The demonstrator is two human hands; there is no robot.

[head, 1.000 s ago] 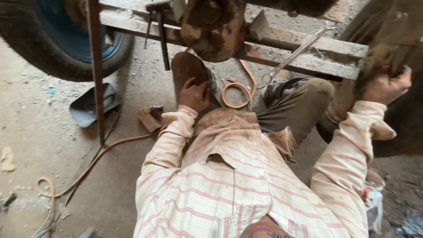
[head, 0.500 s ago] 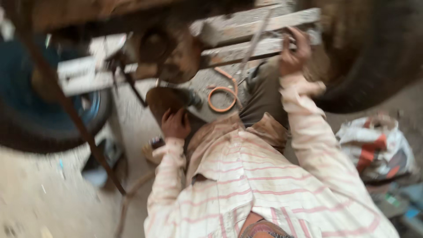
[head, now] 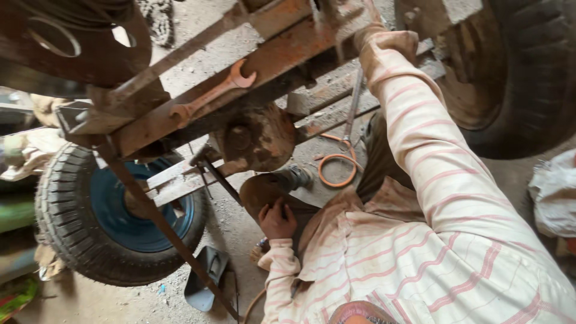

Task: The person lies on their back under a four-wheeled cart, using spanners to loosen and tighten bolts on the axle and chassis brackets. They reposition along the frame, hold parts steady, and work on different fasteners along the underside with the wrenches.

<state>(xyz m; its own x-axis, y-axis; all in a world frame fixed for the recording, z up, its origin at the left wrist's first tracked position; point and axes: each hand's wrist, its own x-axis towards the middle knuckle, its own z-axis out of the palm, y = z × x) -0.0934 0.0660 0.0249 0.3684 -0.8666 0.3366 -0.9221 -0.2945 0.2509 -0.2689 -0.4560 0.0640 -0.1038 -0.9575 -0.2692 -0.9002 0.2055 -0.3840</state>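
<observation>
My left hand [head: 277, 219] is curled over the edge of a brown round disc [head: 259, 191] on an angle grinder [head: 295, 178], low in the middle. My right arm in a striped sleeve reaches up to the rusty metal frame [head: 282, 57]. My right hand [head: 367, 21] is mostly hidden behind that frame, so its grip does not show. A rusty open-ended wrench [head: 213, 93] lies on the frame bar. A long grey spanner [head: 354, 108] hangs by my right arm. A rusty round hub [head: 257, 138] sits under the frame, just above the grinder.
A blue-rimmed wheel [head: 114, 210] stands at left and a big black tyre [head: 516, 78] at upper right. An orange cable loop [head: 336, 169] lies on the dirt floor. A dark scoop-shaped shield [head: 207, 279] lies below, and a white sack [head: 555, 198] at right.
The view has swung left and up, bringing the frame and wrench close. My right arm now stretches higher up to the frame. My left hand stays on the grinder.
</observation>
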